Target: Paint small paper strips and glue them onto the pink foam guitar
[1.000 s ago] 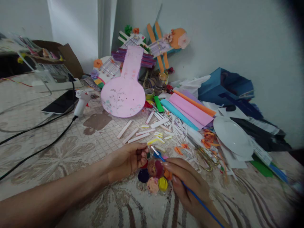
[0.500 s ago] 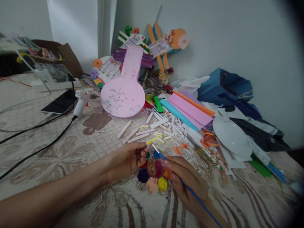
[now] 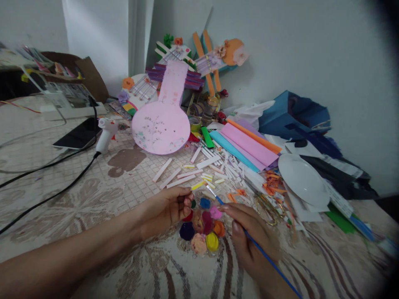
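Note:
A round paint palette point(image 3: 202, 226) with several wells of colour lies on the patterned cloth near me. My left hand point(image 3: 165, 209) grips its left edge. My right hand point(image 3: 249, 236) holds a thin blue paintbrush point(image 3: 264, 257) like a pen. The brush tip point(image 3: 208, 189) hovers just above and to the right of the palette's far side, beside the blue well. Whether the bristles touch anything I cannot tell.
A pink guitar-shaped cutout point(image 3: 162, 124) leans at the back among craft pieces. Paper strips point(image 3: 215, 166), folded coloured sheets point(image 3: 246, 145), a white plate point(image 3: 304, 180), scissors point(image 3: 268, 207), a glue gun point(image 3: 106, 133) with cables and a phone point(image 3: 79, 133) lie around.
My right hand has drawn slightly to the right, carrying the brush tip off the palette's centre toward its far right edge. My left hand stays on the palette.

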The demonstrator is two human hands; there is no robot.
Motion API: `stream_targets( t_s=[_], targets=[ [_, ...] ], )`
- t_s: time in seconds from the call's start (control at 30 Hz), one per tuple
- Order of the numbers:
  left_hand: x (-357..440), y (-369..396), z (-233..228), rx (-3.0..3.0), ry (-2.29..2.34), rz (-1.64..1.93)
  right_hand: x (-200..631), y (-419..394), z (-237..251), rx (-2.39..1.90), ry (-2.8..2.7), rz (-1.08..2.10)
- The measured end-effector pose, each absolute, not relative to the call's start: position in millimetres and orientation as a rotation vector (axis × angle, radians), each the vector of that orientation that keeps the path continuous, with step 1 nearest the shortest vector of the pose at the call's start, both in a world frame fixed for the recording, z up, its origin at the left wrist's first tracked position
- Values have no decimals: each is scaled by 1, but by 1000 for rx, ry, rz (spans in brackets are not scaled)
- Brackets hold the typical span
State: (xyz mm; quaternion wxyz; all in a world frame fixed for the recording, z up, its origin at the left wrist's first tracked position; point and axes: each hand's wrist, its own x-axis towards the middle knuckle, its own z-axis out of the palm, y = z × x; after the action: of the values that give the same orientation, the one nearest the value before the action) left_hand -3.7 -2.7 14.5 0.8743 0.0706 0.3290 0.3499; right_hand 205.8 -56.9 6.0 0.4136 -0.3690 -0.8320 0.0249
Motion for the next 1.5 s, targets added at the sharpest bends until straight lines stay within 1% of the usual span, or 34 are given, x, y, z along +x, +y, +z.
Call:
stream_targets(
  t_s=[0.13,0.3,0.43,0.6,1.0,1.5],
  targets=[
    [-4,-3,15,153,694,737,204,-58,5,-866,-2173,93],
    [-4,-2,15,149,689,741,206,-57,5,-956,-2074,32],
    [-3,-2,15,135,697,736,208,-57,5,-923,-2110,26],
    [-4,-1,14,141,704,738,207,-56,6,-987,-2067,15],
    [-2,-1,15,140,707,733,205,-59,8,-996,-2037,92],
    [-3,-2,16,141,699,733,206,-59,5,-980,-2074,16]
  ],
)
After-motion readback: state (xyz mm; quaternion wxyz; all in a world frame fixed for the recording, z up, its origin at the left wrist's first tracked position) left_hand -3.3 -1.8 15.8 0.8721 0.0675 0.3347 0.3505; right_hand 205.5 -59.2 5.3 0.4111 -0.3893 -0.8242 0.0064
